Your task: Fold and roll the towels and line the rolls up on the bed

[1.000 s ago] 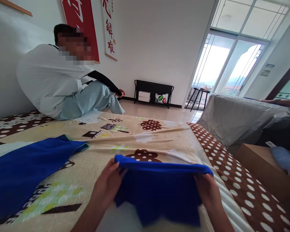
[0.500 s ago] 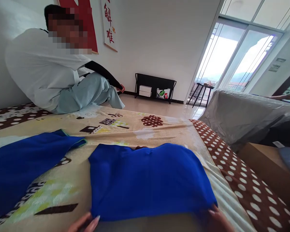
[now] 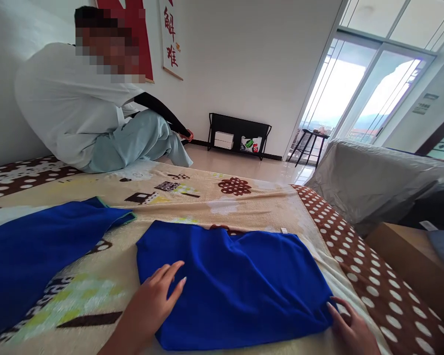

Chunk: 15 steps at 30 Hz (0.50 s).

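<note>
A blue cloth [image 3: 237, 291] lies spread on the patterned bed cover, with soft folds across it and a small white tag [image 3: 284, 230] at its far edge. My left hand [image 3: 157, 296] is over its left part, fingers apart and holding nothing. At the right edge of the cloth, my right hand [image 3: 351, 325] has thumb and finger tips together on the fabric. Another blue cloth [image 3: 40, 256], with a thin green edge, lies to the left, partly out of view.
The bed cover [image 3: 259, 212] is beige with a brown polka-dot border. A person [image 3: 81, 108] in a white top sits at the far left. Right of the bed are a cardboard box [image 3: 407, 256] and a plastic-covered piece of furniture [image 3: 373, 172]. A black rack [image 3: 240, 123] stands by the wall.
The near edge of the cloth has come down onto the bed. My left hand has let go of the near left corner and moved up over the cloth; the white tag now shows.
</note>
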### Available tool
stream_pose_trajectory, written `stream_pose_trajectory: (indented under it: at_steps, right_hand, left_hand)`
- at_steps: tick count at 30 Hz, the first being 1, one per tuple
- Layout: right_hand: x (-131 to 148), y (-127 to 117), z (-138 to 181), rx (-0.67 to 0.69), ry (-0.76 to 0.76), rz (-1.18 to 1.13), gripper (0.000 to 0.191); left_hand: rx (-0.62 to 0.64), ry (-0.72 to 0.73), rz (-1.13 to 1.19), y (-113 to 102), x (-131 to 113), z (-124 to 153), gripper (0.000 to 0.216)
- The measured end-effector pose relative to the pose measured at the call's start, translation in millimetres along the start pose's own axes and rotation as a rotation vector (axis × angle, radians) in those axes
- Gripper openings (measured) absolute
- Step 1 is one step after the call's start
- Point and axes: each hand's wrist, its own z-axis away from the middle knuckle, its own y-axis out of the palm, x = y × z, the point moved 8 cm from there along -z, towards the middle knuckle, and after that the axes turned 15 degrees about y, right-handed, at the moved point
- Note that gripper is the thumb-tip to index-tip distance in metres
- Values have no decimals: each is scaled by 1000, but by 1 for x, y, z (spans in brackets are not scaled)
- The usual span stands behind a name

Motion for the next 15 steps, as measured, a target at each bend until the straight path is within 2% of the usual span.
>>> stream_pose_trajectory:
  at_steps: [2, 4, 6, 9, 12, 15]
  right_hand:
    - [-3, -15, -6, -188, -44, 216, 65]
    - [-9, -25, -10, -312, -68, 312, 64]
    - [-14, -24, -14, -333, -101, 362, 61]
    - [-17, -13, -19, -270, -128, 386, 52]
    - [-16, -20, -18, -265, -142, 330, 44]
    - [-26, -49, -12, -318, -89, 216, 46]
  left_hand:
    - [86, 4, -109, 16, 0, -19, 53]
    - [102, -17, -168, 28, 11, -33, 55]
    - [86, -46, -178, 38, 24, -41, 49]
    - [60, -58, -145, 45, 37, -46, 34]
    - [-7, -97, -71, 27, 49, -36, 31]
    - [-169, -196, -17, -24, 69, -5, 35]
